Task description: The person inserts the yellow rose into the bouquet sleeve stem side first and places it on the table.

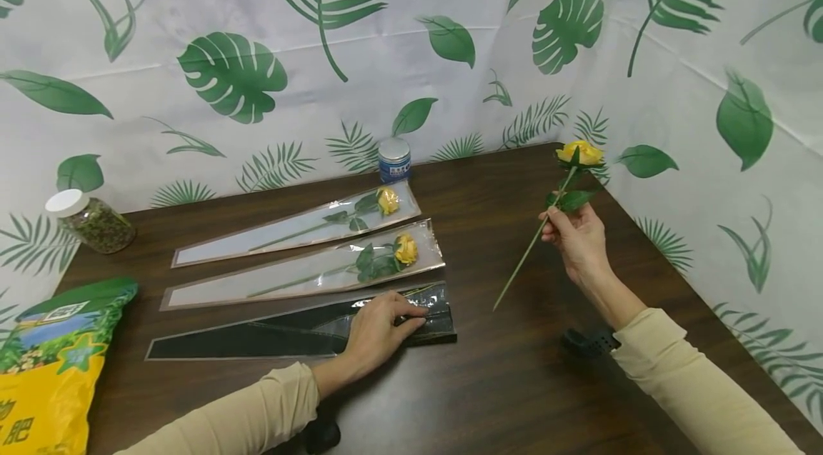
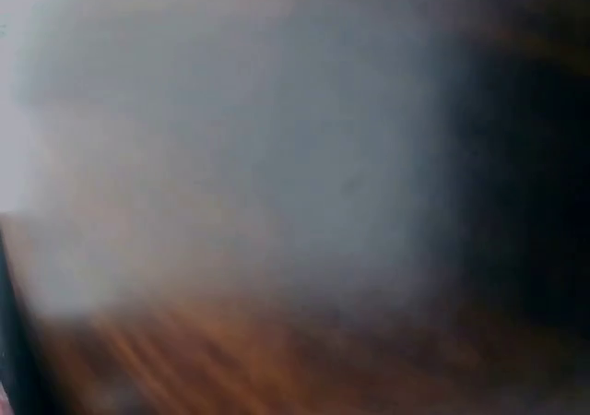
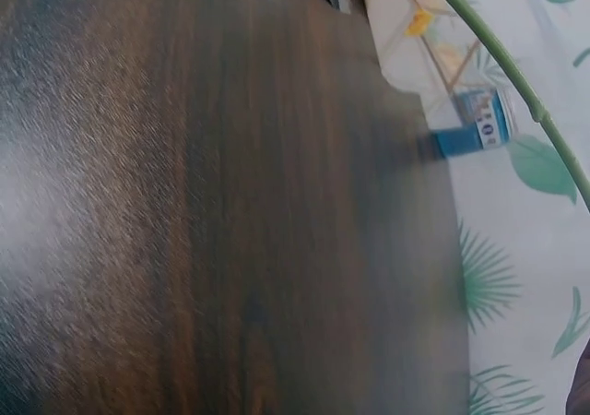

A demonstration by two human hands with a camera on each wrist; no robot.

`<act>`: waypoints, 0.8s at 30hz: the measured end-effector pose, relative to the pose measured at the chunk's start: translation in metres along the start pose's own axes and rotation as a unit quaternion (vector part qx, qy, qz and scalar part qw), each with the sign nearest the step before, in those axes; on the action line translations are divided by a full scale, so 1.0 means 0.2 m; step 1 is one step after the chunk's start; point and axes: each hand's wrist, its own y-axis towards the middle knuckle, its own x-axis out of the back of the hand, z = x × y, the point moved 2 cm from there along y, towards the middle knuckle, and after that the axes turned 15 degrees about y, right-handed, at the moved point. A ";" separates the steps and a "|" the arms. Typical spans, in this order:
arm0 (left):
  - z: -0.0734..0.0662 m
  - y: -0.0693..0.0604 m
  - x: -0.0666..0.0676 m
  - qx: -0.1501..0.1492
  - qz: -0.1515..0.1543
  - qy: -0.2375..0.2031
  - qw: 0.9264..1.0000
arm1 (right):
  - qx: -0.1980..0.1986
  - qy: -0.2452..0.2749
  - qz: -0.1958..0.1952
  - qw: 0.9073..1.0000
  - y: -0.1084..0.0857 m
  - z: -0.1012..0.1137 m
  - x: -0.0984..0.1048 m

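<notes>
My right hand holds a yellow rose by its stem, pinched between thumb and fingers just below the leaves. The bloom points up and away, and the bare green stem slants down to the left above the table. My left hand lies over the wide end of a black flower sleeve with a clear front, its thumb and fingertips pinching the film near the opening. Beyond it lie two white sleeves, a nearer one and a farther one, each with a yellow rose inside. The left wrist view is too blurred to read.
A blue jar stands at the back edge by the leaf-patterned cloth. On the left are a white-lidded jar of dried greenish pieces and a yellow and green bag. All rest on the dark wooden table.
</notes>
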 end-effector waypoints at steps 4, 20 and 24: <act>0.00 0.00 0.01 0.023 -0.007 -0.039 0.999 | -0.002 0.002 -0.006 1.000 -0.02 -0.02 -0.02; -0.04 0.02 0.05 0.083 -0.079 -0.173 0.978 | 0.032 0.050 -0.041 0.997 -0.12 -0.17 -0.13; -0.05 0.04 0.06 0.102 -0.087 -0.196 0.971 | 0.033 0.030 -0.012 0.999 -0.17 -0.20 -0.17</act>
